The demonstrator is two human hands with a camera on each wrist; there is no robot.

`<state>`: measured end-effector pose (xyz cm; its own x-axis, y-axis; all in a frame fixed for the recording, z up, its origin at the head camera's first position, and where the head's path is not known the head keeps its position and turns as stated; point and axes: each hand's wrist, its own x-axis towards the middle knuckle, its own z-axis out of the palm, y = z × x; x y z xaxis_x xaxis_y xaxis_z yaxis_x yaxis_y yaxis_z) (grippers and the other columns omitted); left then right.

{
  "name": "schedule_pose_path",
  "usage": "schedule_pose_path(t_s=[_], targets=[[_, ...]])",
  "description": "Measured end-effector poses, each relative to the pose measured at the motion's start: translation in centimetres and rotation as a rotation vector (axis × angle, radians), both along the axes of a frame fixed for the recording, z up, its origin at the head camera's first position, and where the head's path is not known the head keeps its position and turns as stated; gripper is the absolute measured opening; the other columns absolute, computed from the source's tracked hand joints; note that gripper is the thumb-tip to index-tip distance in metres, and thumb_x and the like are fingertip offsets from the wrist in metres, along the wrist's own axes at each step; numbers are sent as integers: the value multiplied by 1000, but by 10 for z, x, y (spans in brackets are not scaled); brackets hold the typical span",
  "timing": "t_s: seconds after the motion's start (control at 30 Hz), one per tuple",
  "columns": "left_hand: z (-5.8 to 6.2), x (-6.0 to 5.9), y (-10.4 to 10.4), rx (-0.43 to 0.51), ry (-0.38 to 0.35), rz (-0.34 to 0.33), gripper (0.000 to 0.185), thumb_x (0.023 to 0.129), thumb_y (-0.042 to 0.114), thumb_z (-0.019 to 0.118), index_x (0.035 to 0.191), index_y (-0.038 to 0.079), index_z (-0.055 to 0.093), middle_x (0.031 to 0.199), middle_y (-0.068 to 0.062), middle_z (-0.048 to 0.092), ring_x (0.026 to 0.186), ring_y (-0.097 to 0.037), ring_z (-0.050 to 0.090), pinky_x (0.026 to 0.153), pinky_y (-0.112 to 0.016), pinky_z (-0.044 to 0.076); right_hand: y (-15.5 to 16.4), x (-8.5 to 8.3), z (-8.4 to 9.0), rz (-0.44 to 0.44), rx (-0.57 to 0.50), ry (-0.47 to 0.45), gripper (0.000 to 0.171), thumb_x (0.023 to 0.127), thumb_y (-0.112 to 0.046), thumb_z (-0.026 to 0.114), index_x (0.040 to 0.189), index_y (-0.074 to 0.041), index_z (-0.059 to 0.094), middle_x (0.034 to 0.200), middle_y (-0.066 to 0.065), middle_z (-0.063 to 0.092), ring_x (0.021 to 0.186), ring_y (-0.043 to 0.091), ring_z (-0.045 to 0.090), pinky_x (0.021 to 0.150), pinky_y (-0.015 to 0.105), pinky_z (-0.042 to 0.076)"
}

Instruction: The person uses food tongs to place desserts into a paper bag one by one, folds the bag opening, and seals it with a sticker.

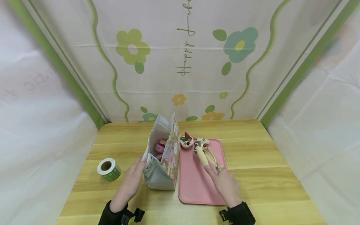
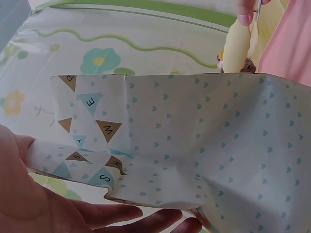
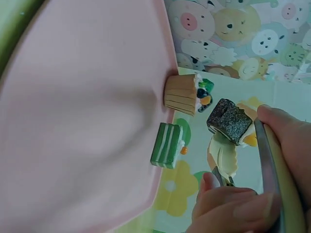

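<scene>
In right hand (image 1: 225,182): tongs (image 1: 206,157)

Bag (image 1: 164,156) left of tray (image 1: 197,184), tape roll (image 1: 108,169) further left.

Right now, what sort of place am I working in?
Probably a staged tabletop booth, not a real shop: a wooden table walled in by a floral "Happy Life" cloth backdrop, with toy cakes on a pink tray beside a paper gift bag.
</scene>
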<state>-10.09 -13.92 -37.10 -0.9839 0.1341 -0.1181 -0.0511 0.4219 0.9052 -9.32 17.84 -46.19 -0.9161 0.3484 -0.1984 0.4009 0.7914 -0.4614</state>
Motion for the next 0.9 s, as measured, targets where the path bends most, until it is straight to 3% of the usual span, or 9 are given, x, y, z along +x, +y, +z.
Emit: schedule_pose_path(t_s=[0.57,0.9], targets=[[-3,2,6,-27,56,24,51,97,38,29,136,6,35,135,-15,37,122,-29,32,97,-48,26,5,-1,21,-17,-25,63,68,69,-78,41,69,-10,46,54,2,40,41,17,38,34,30,27],[-4,2,5,-24,117,6,49,98,36,29,134,5,40,133,-12,40,122,-27,33,98,-45,27,4,1,39,-10,-40,86,69,69,-78,40,73,-10,47,55,2,41,42,16,38,35,29,26]])
